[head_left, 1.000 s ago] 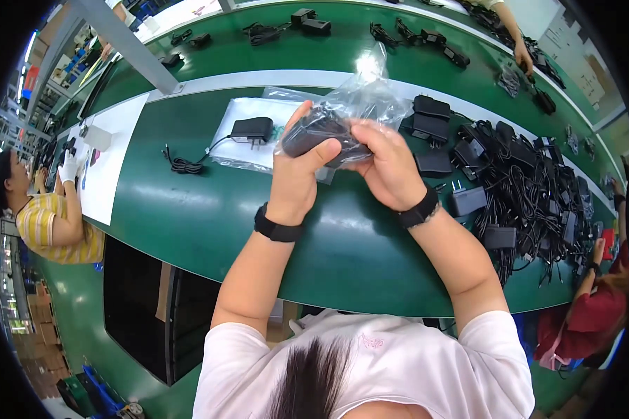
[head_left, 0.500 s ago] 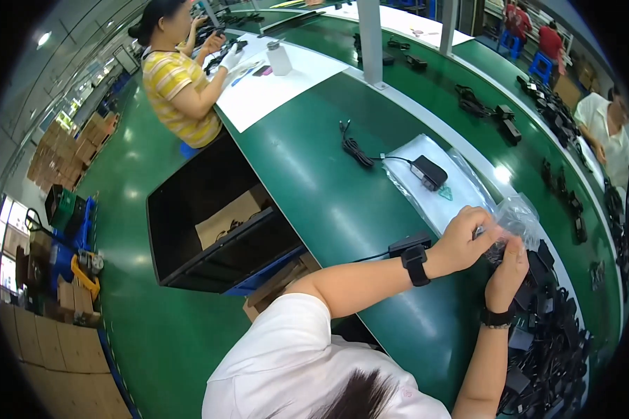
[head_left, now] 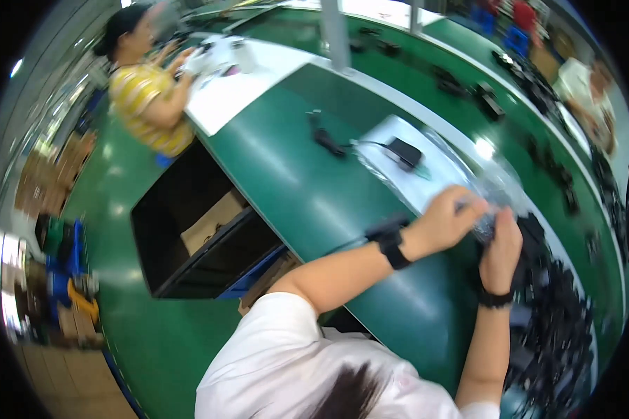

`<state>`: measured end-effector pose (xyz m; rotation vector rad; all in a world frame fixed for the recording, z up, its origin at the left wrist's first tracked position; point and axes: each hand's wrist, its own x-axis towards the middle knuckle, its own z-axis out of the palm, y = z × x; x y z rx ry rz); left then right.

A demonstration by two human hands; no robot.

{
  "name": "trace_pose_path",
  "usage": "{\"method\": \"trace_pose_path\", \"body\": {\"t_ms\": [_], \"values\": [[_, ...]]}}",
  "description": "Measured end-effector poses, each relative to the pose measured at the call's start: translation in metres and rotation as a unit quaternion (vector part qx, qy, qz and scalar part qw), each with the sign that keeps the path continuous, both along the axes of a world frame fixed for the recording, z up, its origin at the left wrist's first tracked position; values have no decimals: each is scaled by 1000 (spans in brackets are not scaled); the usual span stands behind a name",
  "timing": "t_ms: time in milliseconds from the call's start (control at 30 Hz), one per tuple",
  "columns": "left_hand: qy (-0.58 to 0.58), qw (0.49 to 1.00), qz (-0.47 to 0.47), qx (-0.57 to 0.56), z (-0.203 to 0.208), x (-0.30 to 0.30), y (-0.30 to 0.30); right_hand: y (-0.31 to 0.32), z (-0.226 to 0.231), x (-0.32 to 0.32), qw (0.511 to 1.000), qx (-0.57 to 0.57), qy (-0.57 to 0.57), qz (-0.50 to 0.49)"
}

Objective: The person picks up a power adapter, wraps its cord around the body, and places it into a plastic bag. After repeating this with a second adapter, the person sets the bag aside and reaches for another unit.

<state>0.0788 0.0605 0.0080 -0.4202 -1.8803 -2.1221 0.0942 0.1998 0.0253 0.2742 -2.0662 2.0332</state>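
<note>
A crumpled clear plastic bag [head_left: 502,183] is between my hands over the table's right side. My left hand [head_left: 442,222] pinches it from the left, and my right hand [head_left: 500,255] grips its lower edge; motion blurs the fingertips. Whether the bag has something in it, I cannot tell. Left of the bag, a black power adapter [head_left: 404,152] lies on a stack of flat clear bags [head_left: 437,181], its cable bundle [head_left: 326,142] on the green table. Another black adapter [head_left: 386,227] rests beside my left wrist.
A heap of black adapters and cables [head_left: 548,314] lies right of my right forearm. A black crate [head_left: 217,262] stands at the table's left edge. A co-worker in a yellow striped shirt [head_left: 147,98] works at the far left. A metal post [head_left: 335,38] rises behind the table.
The whole view has swung, so the table and things on it appear further left and blurred. Both hands stay on the bag, with little change in grip.
</note>
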Motion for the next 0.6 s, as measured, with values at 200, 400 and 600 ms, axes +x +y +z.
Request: {"method": "trace_pose_path", "body": {"t_ms": [200, 400, 600], "values": [[49, 988, -54, -140, 19, 1, -17, -1, -1, -5, 997, -31, -59, 41], [78, 987, -99, -96, 8, -3, -10, 9, -1, -5, 997, -41, 19, 65], [97, 988, -104, -65, 6, -1, -19, 3, 5, 5, 998, -11, 33, 59]]}}
